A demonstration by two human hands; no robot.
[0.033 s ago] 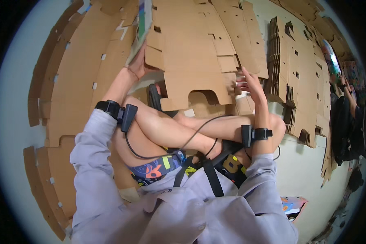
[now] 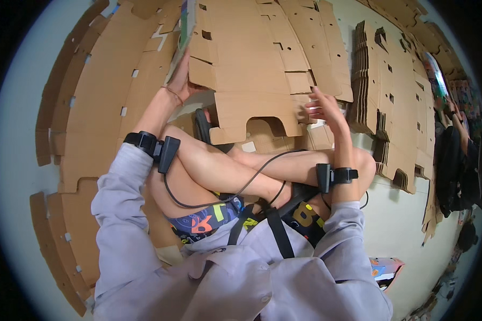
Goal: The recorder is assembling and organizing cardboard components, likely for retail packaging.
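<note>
A large brown die-cut cardboard sheet (image 2: 241, 59) lies in front of my crossed legs, with a rounded cutout in its near edge. Along its left side, a raised flap (image 2: 183, 40) shows a coloured printed face. My left hand (image 2: 180, 83) grips the sheet at the base of that flap; its fingertips are partly hidden by the cardboard. Beside the sheet's near right side, my right hand (image 2: 328, 109) is raised with its fingers apart, holding nothing. Whether its fingertips brush the cardboard, I cannot tell.
Stacked cardboard blanks (image 2: 393, 101) lie to the right, and more flat cardboard (image 2: 102, 101) spreads on the left. A black cable (image 2: 257, 174) runs across my legs between the wrist devices. Another person's arm (image 2: 459, 125) appears at the far right. A colourful box (image 2: 386, 270) lies at lower right.
My right hand has shifted slightly up and left, its fingers curling a little differently. The sheet has edged slightly left. My left hand keeps its hold, moving very little.
</note>
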